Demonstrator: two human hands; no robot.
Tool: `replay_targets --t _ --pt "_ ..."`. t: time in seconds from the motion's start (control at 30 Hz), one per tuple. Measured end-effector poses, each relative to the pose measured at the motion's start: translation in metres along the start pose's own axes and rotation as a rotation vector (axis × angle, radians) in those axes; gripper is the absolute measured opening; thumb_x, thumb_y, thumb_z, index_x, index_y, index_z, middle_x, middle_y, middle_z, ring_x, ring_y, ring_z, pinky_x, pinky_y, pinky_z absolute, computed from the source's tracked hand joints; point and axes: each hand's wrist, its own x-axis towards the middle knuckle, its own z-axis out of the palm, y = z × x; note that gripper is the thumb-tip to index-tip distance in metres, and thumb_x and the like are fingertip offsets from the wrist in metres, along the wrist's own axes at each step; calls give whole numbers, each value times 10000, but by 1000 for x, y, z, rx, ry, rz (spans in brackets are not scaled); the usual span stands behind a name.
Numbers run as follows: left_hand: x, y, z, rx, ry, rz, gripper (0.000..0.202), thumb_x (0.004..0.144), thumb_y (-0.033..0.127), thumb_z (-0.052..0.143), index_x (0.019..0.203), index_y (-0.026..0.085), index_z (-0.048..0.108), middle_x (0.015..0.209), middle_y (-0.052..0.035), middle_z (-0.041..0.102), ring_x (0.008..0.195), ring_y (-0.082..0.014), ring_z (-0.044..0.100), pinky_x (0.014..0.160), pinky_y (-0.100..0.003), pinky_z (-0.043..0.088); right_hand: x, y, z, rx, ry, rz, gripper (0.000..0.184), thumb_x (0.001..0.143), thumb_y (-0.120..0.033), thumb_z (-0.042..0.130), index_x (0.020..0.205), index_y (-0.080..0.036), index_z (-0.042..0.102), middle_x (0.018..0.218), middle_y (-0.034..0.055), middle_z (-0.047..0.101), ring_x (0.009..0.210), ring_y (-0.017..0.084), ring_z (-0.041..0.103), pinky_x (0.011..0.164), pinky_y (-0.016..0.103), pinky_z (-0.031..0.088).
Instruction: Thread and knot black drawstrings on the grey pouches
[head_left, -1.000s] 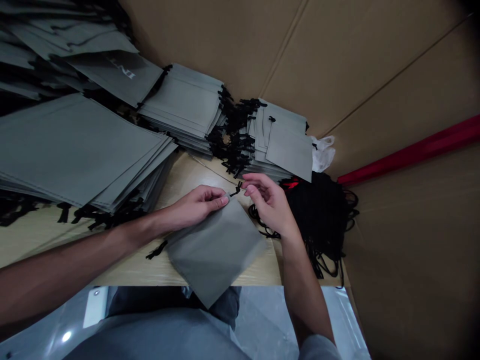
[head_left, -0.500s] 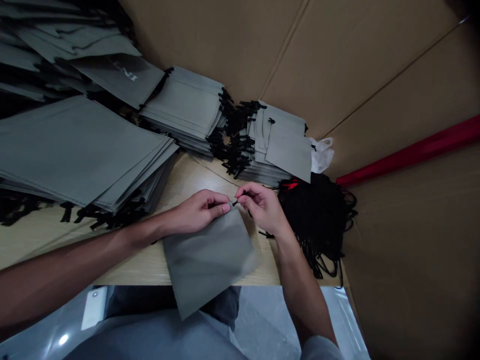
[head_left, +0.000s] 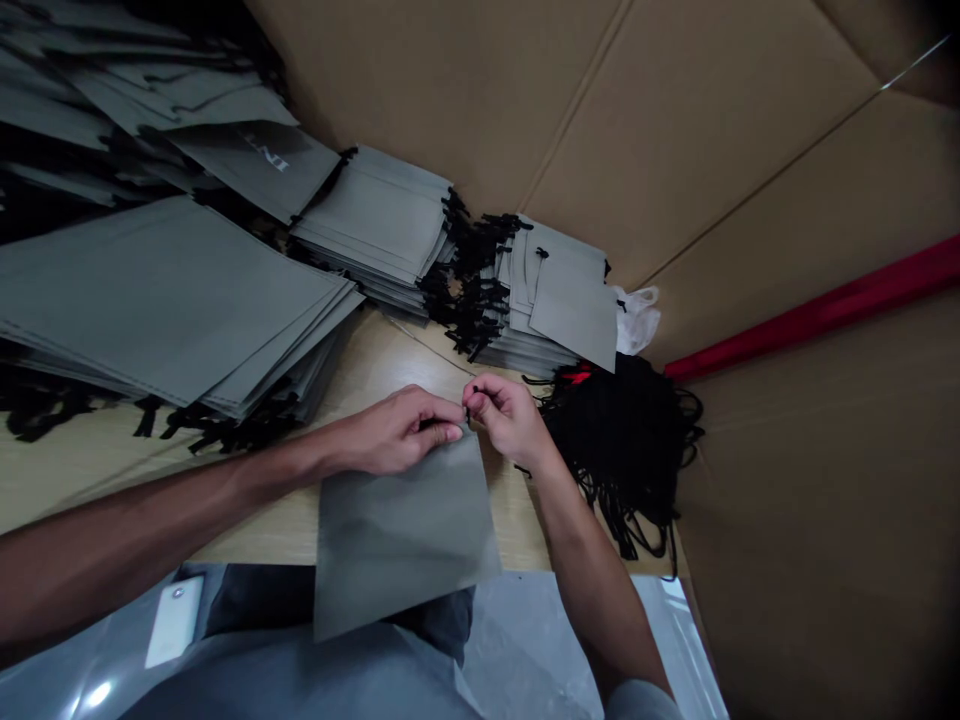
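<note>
A flat grey drawstring pouch [head_left: 401, 535] lies over the near edge of the wooden table [head_left: 345, 380], its lower part hanging past the edge. My left hand [head_left: 401, 432] pinches the pouch's top edge with closed fingers. Right beside it, my right hand [head_left: 506, 418] is closed on a thin black cord [head_left: 472, 405] at the pouch's top corner. The two hands almost touch at the fingertips.
Stacks of grey pouches [head_left: 165, 290] with black cords fill the left and back of the table; a smaller stack [head_left: 559, 300] stands behind my hands. A heap of loose black cords [head_left: 622, 430] lies at the right. Cardboard walls [head_left: 675, 150] and a red bar [head_left: 817, 310] close the space.
The pouch has turned from a diagonal lie to nearly square with the table edge and slid left. My right hand has moved left to meet my left hand, closing on the cord.
</note>
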Motion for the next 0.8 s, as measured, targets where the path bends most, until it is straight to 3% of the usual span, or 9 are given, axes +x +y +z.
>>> replay_targets --t 0.13,0.23,0.33,0.47,0.63,0.7,0.8 --pt "6 -7 -1 -41 189 -19 411 1044 458 549 740 182 545 693 34 438 671 -122 408 619 -256 293 3 -5 -10 67 44 78 559 955 -755 666 1039 -203 704 852 39 716 742 170 642 671 277 515" --pt "8 -9 -9 -70 375 -24 414 1047 500 553 810 168 624 748 20 527 722 -134 467 647 -250 332 -2 -11 -29 47 -120 83 607 937 -757 694 1190 -206 712 982 64 755 837 195 686 734 302 563" --pt "8 -4 -15 -33 508 -24 423 1059 512 542 830 168 625 769 16 532 741 -138 474 646 -256 326 -7 -12 -42 -13 -300 100 478 900 -652 802 1008 -190 739 930 45 742 836 204 672 726 302 561" --pt "4 10 -15 122 543 -32 360 1055 475 550 878 174 635 757 24 528 724 -137 475 652 -271 316 -6 -5 -40 -76 -107 83 372 975 -556 727 892 -194 707 834 15 688 772 174 603 646 260 488" --pt "-20 36 -20 237 500 -123 281 984 383 624 1177 189 688 954 -35 733 812 -197 617 727 -306 402 0 -6 -34 -34 97 52 351 967 -557 696 929 -209 693 831 18 685 741 188 600 637 278 480" --pt "-37 49 -29 342 492 -153 284 996 361 583 1195 196 701 953 -53 753 792 -214 632 724 -325 417 7 -14 -31 -39 118 37 366 971 -580 678 938 -215 681 822 15 678 729 191 596 630 283 477" --pt "-66 70 -53 526 570 -107 273 996 361 556 1130 209 740 1061 -84 755 842 -235 654 747 -352 456 33 -42 -16 -184 130 -84 372 1030 -570 606 891 -226 634 802 4 633 735 183 562 649 283 441"
